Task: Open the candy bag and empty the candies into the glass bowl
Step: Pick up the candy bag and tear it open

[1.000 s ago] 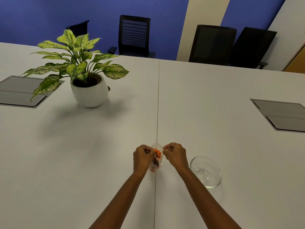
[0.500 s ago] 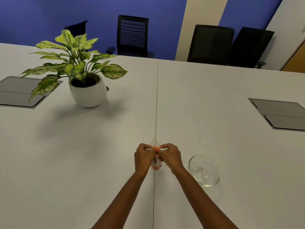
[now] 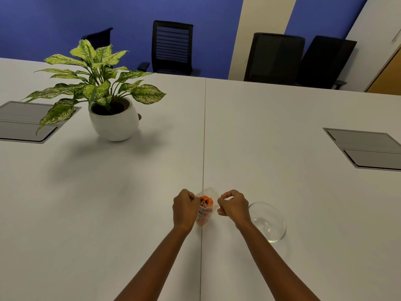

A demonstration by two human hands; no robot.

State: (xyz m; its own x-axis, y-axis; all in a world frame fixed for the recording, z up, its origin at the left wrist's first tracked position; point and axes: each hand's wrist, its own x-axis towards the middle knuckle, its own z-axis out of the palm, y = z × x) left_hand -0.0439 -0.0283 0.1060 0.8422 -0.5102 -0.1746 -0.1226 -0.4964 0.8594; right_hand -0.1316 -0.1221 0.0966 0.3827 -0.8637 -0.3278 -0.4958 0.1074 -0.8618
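Clear candy bag (image 3: pixel 205 208) held upright just left of the glass bowl (image 3: pixel 269 222), over the seam of the white table (image 3: pixel 282 131); orange candies (image 3: pixel 205 200) visible through its pulled-apart mouth. Left hand (image 3: pixel 184 208) pinching the bag's left top edge, right hand (image 3: pixel 234 206) pinching the right edge, touching the bowl's rim in this view. Potted plant (image 3: pixel 108 105) well beyond the bowl, far to its left.

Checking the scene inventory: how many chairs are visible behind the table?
4. One chair is partly hidden behind the plant, one stands left of the beige wall strip, and two stand right of it. More may sit out of frame.
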